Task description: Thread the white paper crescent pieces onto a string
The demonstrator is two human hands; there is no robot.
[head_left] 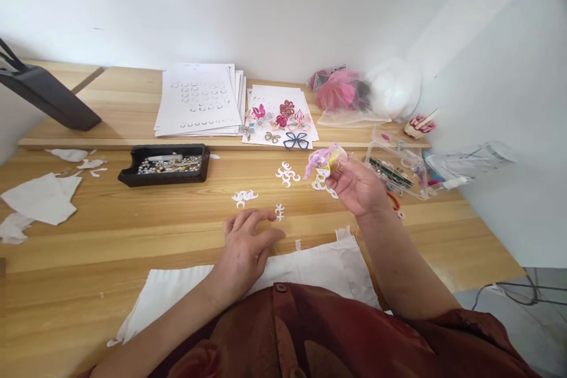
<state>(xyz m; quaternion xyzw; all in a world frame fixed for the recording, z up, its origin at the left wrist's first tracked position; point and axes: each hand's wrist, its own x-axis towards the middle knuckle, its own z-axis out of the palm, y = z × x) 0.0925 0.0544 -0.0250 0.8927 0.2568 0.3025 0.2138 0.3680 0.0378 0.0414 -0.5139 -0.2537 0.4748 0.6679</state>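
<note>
In my right hand [358, 188], fingers wrap round a small spool of gold wire [337, 160] with a white rim and a label. Lilac yarn [318, 157] hangs looped on the spool's left side. My left hand [243, 248] hovers low over the table, fingers bent and thumb apart from the index finger, with nothing visible between them. Just past its fingertips lies a small cluster of white crescent cut-outs [279, 211]. More white crescents form a left group [243, 196] and a far group [287, 173]. Another white group [325, 185] is partly hidden behind my right hand.
A black tray of beads [163, 165] stands back left, near paper scraps [42, 198]. On the raised shelf are stacked printed sheets [199, 97], flower and butterfly ornaments [287, 107] and bagged pink material [339, 91]. A clear box [394, 168] sits right; white cloth [310, 271] lies in front.
</note>
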